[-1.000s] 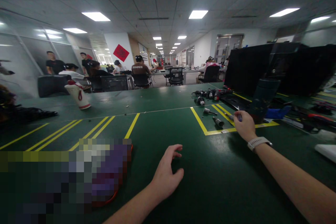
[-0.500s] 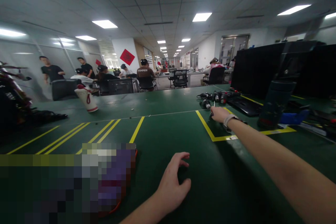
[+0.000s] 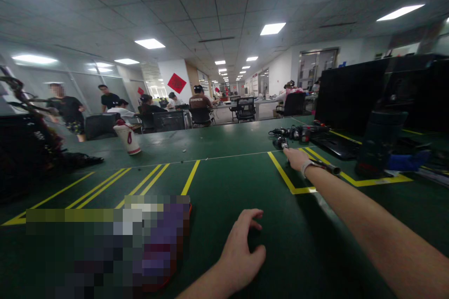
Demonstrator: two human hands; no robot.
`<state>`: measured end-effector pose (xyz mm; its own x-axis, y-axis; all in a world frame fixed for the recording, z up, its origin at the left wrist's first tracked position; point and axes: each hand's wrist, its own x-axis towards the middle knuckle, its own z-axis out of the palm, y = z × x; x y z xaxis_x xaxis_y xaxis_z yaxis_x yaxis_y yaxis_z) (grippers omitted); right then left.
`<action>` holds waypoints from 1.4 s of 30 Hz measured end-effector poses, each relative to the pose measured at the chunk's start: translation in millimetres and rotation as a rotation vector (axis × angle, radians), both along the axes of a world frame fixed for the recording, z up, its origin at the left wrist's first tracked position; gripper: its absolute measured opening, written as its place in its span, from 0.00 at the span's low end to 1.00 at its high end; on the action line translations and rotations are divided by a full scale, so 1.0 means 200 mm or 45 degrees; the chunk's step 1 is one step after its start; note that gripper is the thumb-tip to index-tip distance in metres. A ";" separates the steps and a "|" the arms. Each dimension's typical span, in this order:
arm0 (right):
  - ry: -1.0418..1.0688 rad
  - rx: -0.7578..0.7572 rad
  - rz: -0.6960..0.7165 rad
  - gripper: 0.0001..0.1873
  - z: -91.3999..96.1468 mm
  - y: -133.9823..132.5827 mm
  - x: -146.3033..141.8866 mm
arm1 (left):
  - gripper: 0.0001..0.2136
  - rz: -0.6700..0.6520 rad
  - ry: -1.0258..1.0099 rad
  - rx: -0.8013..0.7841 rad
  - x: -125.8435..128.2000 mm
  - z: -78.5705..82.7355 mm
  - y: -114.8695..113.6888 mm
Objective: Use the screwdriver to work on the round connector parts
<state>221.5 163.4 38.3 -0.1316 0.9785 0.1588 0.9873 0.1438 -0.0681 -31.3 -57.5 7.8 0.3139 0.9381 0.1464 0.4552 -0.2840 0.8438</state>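
My right hand (image 3: 293,157), a white watch at its wrist, is stretched far out over the green table (image 3: 224,182) inside a yellow-taped square. Its fingertips reach a small black and silver tool (image 3: 280,142) at the near end of a row of similar tools (image 3: 298,133). The back of the hand hides the fingers, so I cannot see whether they grip anything. A silver cylinder (image 3: 331,169) lies just right of that wrist. My left hand (image 3: 242,251) rests on the table close to me, fingers loosely curled and apart, holding nothing.
A white cup with red markings (image 3: 129,138) stands at the far left. Black monitors (image 3: 351,98), a dark upright device (image 3: 380,145) and a blue object (image 3: 409,160) crowd the right. A blurred-out patch (image 3: 105,247) covers the near left. People sit and stand behind the table.
My right hand has moved from the right side of the taped square forward and left to the row of tools. The view has tilted up and shifted. My left hand has stayed put.
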 end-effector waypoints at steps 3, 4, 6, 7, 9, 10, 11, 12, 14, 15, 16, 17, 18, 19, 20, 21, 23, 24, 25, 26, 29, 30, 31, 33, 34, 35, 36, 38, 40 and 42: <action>0.115 0.078 0.075 0.16 0.02 -0.04 0.00 | 0.29 -0.009 0.022 -0.007 0.00 0.01 0.00; 0.163 0.114 0.109 0.16 0.04 -0.06 0.00 | 0.28 -0.012 0.018 -0.020 0.00 0.01 0.00; 0.272 0.194 0.188 0.15 0.07 -0.13 -0.03 | 0.27 -0.011 -0.001 -0.025 0.00 0.02 0.00; 0.333 0.236 0.236 0.14 0.08 -0.18 -0.06 | 0.26 0.001 -0.014 -0.009 0.00 0.02 0.00; 0.463 0.314 0.346 0.11 0.09 -0.32 -0.12 | 0.24 0.061 -0.051 0.069 0.01 0.01 0.00; 0.529 0.339 0.412 0.11 0.09 -0.40 -0.16 | 0.23 0.105 -0.073 0.115 0.02 0.00 0.01; 0.593 0.358 0.481 0.12 0.09 -0.49 -0.20 | 0.22 0.150 -0.097 0.158 0.02 0.00 0.01; 0.650 0.366 0.549 0.14 0.08 -0.58 -0.24 | 0.21 0.195 -0.125 0.202 0.02 -0.01 0.01; 0.752 0.376 0.658 0.15 0.04 -0.75 -0.31 | 0.20 0.252 -0.184 0.292 0.03 -0.01 0.01; 0.833 0.378 0.728 0.14 0.03 -0.83 -0.34 | 0.21 0.259 -0.211 0.335 0.03 -0.02 0.01; 1.059 0.352 0.877 0.14 0.01 -0.89 -0.36 | 0.21 0.249 -0.231 0.373 0.03 -0.02 0.00; 1.230 0.322 0.965 0.14 -0.01 -0.94 -0.38 | 0.22 0.225 -0.241 0.408 0.03 -0.02 0.00; 1.352 0.282 1.031 0.14 -0.02 -0.98 -0.39 | 0.22 0.195 -0.242 0.438 0.03 -0.01 -0.01; 1.447 0.251 1.079 0.14 -0.03 -1.00 -0.40 | 0.22 0.158 -0.235 0.466 0.02 -0.01 -0.02; 1.495 0.227 1.098 0.15 -0.03 -1.02 -0.41 | 0.21 0.121 -0.223 0.494 0.02 -0.01 -0.03; 1.518 0.211 1.105 0.15 -0.04 -1.03 -0.41 | 0.20 0.087 -0.211 0.523 0.02 -0.01 -0.03; 1.546 0.196 1.104 0.15 -0.04 -1.03 -0.41 | 0.19 0.041 -0.196 0.572 0.02 0.00 -0.04; 1.556 0.190 1.098 0.15 -0.05 -1.03 -0.41 | 0.18 0.029 -0.192 0.586 0.02 0.00 -0.04; 1.564 0.181 1.093 0.15 -0.05 -1.03 -0.41 | 0.18 0.022 -0.190 0.591 0.02 0.00 -0.03; 1.564 0.166 1.091 0.15 -0.05 -1.03 -0.40 | 0.18 0.021 -0.189 0.588 0.02 0.00 -0.03; 1.550 0.150 1.078 0.15 -0.06 -1.02 -0.40 | 0.19 0.026 -0.196 0.568 0.02 -0.01 -0.02; 1.545 0.154 1.075 0.15 -0.07 -1.02 -0.40 | 0.19 0.029 -0.199 0.564 0.02 -0.01 -0.02; 1.539 0.166 1.077 0.15 -0.07 -1.02 -0.40 | 0.19 0.033 -0.201 0.561 0.02 -0.01 -0.01; 1.519 0.186 1.090 0.15 -0.08 -1.01 -0.39 | 0.19 0.042 -0.196 0.555 0.02 -0.01 -0.01; 1.505 0.191 1.103 0.15 -0.08 -1.01 -0.39 | 0.19 0.046 -0.194 0.550 0.02 -0.01 0.00; 1.489 0.199 1.114 0.15 -0.08 -1.01 -0.39 | 0.19 0.050 -0.193 0.544 0.02 -0.01 0.00; 1.470 0.202 1.123 0.15 -0.08 -1.00 -0.39 | 0.19 0.054 -0.194 0.539 0.02 -0.02 0.00; 1.432 0.203 1.131 0.15 -0.07 -1.01 -0.39 | 0.19 0.060 -0.195 0.527 0.02 -0.02 0.00; 1.396 0.213 1.125 0.15 -0.07 -1.01 -0.39 | 0.19 0.063 -0.190 0.511 0.02 -0.02 0.00; 1.352 0.218 1.119 0.15 -0.08 -1.01 -0.38 | 0.19 0.062 -0.183 0.492 0.03 -0.01 -0.01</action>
<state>144.5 -38.0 22.5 -0.4292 0.5973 0.6775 0.0570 0.7665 -0.6397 -26.1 -58.7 5.5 0.2213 0.8187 0.5299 0.3610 -0.5735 0.7354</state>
